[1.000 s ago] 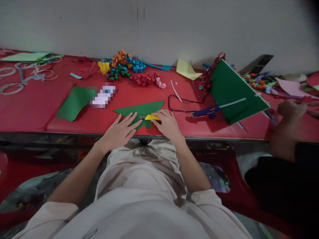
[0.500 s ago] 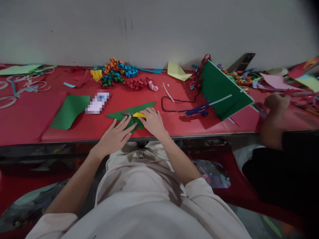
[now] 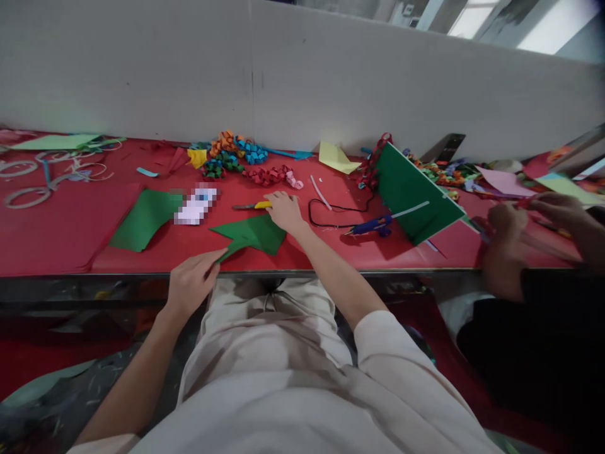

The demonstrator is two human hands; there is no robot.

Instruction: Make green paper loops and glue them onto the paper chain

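Note:
My left hand (image 3: 191,280) is closed on the narrow near-left end of a green paper (image 3: 259,233), pinching it at the table's front edge. The paper has pointed corners and lies mostly flat. Just beyond it, my right hand (image 3: 285,211) has its fingers bent over the handle end of a yellow-handled cutting tool (image 3: 261,205). The tool's grey blade points left across the red table; my fingers hide the rest of the handle, so I cannot tell whether it is scissors or a knife.
Left of me lie another green sheet (image 3: 144,221) and a phone (image 3: 196,207). A blue glue gun (image 3: 371,226) and a leaning green board (image 3: 416,195) are on the right. Curled paper strips (image 3: 269,176) line the back. A co-worker's hands (image 3: 508,221) work at far right.
The cutting tool has moved off the green paper to beyond it, with my right hand at its handle. My left hand has drawn back leftward and now pinches the paper, which has turned and shifted.

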